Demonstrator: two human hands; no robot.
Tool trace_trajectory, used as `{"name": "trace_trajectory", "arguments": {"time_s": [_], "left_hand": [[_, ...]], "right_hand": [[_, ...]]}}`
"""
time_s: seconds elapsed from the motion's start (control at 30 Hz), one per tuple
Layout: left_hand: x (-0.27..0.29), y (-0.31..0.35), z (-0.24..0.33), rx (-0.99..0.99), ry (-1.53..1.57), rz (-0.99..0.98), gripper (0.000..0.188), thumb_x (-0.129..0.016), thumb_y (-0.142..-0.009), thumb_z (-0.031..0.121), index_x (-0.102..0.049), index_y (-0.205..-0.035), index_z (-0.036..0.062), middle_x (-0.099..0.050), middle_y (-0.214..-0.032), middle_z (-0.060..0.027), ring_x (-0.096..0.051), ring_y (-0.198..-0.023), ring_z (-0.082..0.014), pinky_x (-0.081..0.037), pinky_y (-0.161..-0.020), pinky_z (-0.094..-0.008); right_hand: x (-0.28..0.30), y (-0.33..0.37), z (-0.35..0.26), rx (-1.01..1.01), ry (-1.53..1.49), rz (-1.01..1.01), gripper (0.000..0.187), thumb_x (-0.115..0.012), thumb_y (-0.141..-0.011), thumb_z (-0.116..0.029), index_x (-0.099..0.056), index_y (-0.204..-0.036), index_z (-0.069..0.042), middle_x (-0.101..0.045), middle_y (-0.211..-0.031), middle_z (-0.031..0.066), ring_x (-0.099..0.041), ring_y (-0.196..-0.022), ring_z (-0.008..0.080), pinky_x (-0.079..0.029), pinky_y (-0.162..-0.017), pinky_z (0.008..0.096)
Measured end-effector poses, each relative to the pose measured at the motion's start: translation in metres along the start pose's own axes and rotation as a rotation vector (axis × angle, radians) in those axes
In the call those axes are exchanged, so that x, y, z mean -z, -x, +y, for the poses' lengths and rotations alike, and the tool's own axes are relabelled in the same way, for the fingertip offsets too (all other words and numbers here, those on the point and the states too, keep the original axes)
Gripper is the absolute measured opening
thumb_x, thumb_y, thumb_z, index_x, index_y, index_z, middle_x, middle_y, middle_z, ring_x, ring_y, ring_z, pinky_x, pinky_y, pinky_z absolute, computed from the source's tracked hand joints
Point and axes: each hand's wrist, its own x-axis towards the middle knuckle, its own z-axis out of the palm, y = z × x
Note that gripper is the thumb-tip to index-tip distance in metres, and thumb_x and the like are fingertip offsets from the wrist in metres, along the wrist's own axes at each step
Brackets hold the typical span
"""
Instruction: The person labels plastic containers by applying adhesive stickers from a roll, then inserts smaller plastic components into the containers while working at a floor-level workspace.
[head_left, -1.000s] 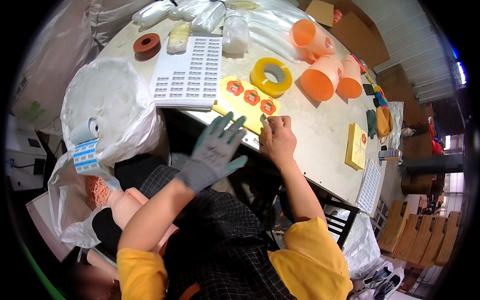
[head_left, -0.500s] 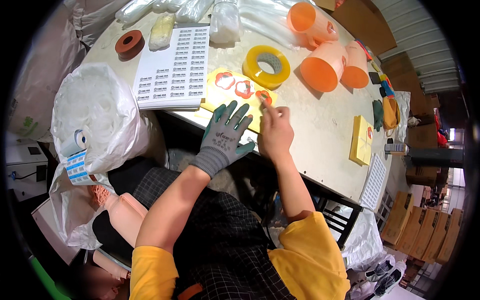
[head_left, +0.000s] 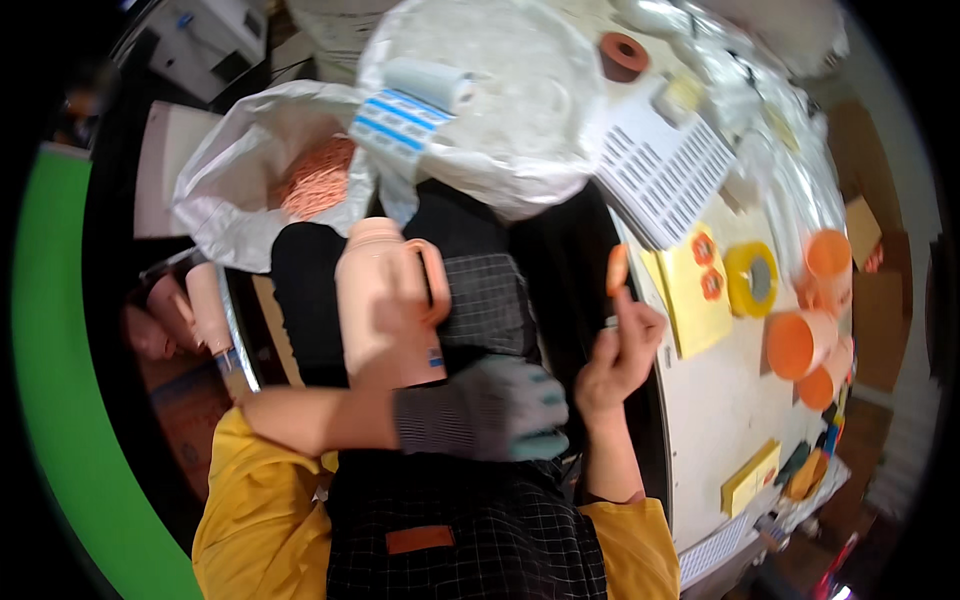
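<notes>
A pale pink bottle (head_left: 382, 300) with a loop handle lies on my lap, its neck pointing away from me. My left hand (head_left: 510, 408), in a grey glove with green fingertips, is beside the bottle's base. Its fingers are blurred, and whether they grip anything cannot be told. On the right, my bare right hand (head_left: 622, 355) is raised near the table edge with an orange-red sticker (head_left: 617, 270) at its fingertips. Yellow sticker sheets (head_left: 700, 318) with red flower-shaped stickers lie on the table just beyond it.
A white sack (head_left: 510, 178) of clear rings stands ahead, with a blue-and-white label roll (head_left: 425, 90) on it. Left of it is a bag of pink strands (head_left: 320, 180). The table (head_left: 705, 420) holds printed sheets (head_left: 660, 160), yellow tape (head_left: 750, 280) and orange cups (head_left: 800, 345).
My view has swung left toward my lap. Both hands have left the yellow sheets. My right hand has lifted a sticker off, and my left hand has come over to the pink bottle.
</notes>
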Motion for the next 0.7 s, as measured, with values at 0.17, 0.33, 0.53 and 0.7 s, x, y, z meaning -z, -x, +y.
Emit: {"name": "trace_trajectory", "arguments": {"time_s": [0.17, 0.33, 0.53, 0.7], "left_hand": [[0.046, 0.121, -0.006, 0.761, 0.75, 0.851, 0.02, -0.07, -0.098, 0.011, -0.065, -0.115, 0.002, -0.07, -0.098, -0.0044, -0.065, -0.073, -0.0101, -0.052, -0.064, -0.0259], [0.066, 0.147, -0.009, 1.025, 1.075, 1.136, 0.021, -0.074, -0.097, 0.02, -0.069, -0.108, 0.0025, -0.071, -0.091, -0.0036, -0.064, -0.072, -0.0071, -0.052, -0.064, -0.0221], [0.052, 0.182, -0.048, 1.094, 0.907, 1.128, 0.018, -0.082, -0.09, 0.017, -0.073, -0.096, 0.0013, -0.069, -0.08, -0.0013, -0.061, -0.064, -0.006, -0.051, -0.059, -0.0224], [0.058, 0.17, -0.065, 1.187, 0.969, 0.95, 0.018, -0.082, -0.086, 0.017, -0.072, -0.091, 0.0032, -0.066, -0.072, -0.0004, -0.057, -0.056, -0.0058, -0.045, -0.05, -0.0221]], "right_hand": [[-0.07, -0.004, -0.067, 0.446, -0.175, -0.361, 0.047, -0.076, -0.078, -0.004, -0.076, -0.125, -0.012, -0.06, -0.101, 0.0111, -0.062, -0.078, 0.0236, -0.052, -0.063, 0.0314], [-0.108, 0.0, -0.107, 0.719, -0.109, -0.456, 0.043, -0.079, -0.08, -0.017, -0.078, -0.123, -0.017, -0.069, -0.104, 0.0057, -0.064, -0.077, 0.0157, -0.05, -0.057, 0.0263], [-0.105, 0.016, -0.11, 0.474, -0.053, -0.677, 0.053, -0.086, -0.08, -0.022, -0.072, -0.131, -0.014, -0.064, -0.1, 0.0051, -0.067, -0.08, 0.0176, -0.056, -0.061, 0.0291], [-0.1, 0.018, -0.089, 0.24, -0.163, -0.631, 0.067, -0.091, -0.077, -0.031, -0.065, -0.133, -0.005, -0.062, -0.104, 0.0087, -0.069, -0.082, 0.021, -0.059, -0.066, 0.0323]]}}
